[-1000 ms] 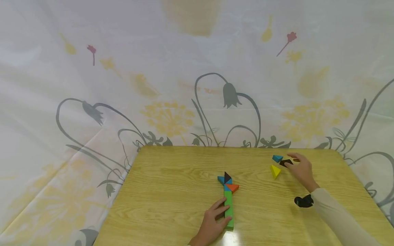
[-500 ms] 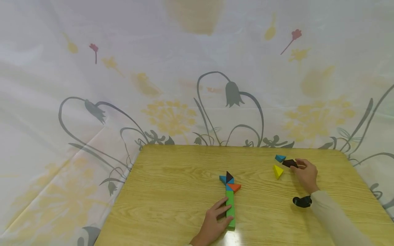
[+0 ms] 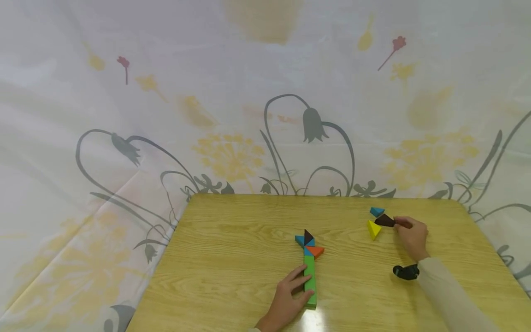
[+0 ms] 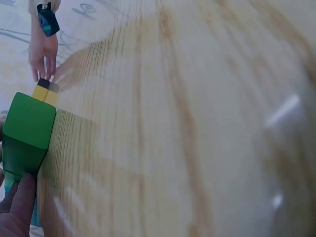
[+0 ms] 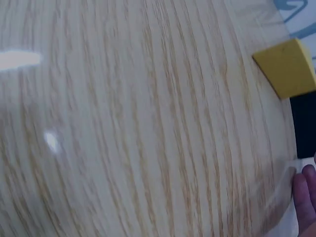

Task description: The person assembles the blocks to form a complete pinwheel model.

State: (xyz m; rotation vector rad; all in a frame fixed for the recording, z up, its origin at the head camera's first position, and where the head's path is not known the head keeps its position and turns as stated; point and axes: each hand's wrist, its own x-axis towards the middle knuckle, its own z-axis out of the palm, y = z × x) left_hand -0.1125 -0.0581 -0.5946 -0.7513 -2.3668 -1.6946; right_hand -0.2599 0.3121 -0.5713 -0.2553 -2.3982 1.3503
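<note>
A flower-printed backdrop [image 3: 224, 87] stands behind the wood-grain table [image 3: 232, 258] on my feed; toward the table's near edge, which I cannot see, the left hand [image 3: 286, 297] lies with relaxed, spread fingers against the green bar [image 3: 313, 284], a light touch that I judge enough to keep it from sliding; off the bar's far end, an orange triangle [image 3: 315, 251], blue pieces [image 3: 299, 241] and a dark triangle [image 3: 308, 237] sit close, apparently so their edges meet; toward the far right corner, past the black wrist camera [image 3: 405, 272], the right hand [image 3: 412, 237] pinches the right end of a dark brown block [image 3: 385, 221], a hold that leaves most of it uncovered; just beside it lies a yellow block [image 3: 374, 230]; a blue block [image 3: 377, 211] rests beyond, nearest the far edge.
</note>
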